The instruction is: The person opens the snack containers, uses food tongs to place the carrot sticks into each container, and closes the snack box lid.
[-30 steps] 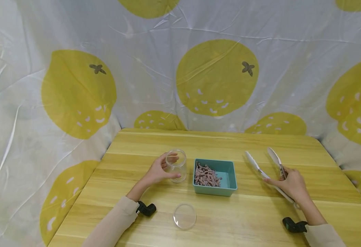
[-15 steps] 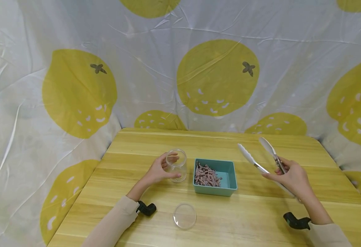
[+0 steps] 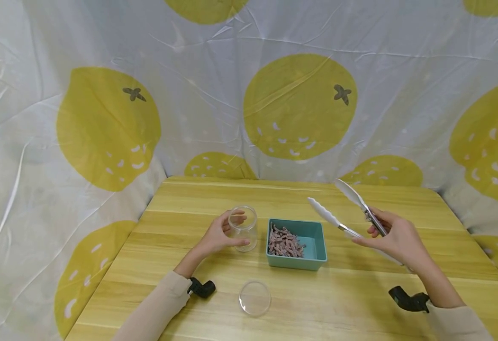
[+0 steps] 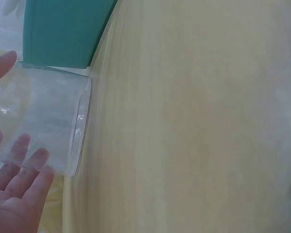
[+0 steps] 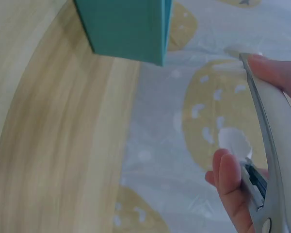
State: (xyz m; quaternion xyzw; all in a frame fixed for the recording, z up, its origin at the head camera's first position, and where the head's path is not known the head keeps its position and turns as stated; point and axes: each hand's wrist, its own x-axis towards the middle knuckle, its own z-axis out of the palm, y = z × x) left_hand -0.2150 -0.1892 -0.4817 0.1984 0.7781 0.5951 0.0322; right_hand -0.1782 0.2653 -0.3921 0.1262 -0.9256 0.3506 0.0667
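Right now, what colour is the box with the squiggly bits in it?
The box is teal, a blue-green; the head view shows it best.

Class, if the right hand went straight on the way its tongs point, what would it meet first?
Probably the lemon-print cloth behind the table: in the head view, the right hand aims its tongs forward and leftward, seemingly past the far side of the box. Depth is unclear.

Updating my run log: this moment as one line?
left hand: holds clear jar | right hand: holds open tongs | lid: on table
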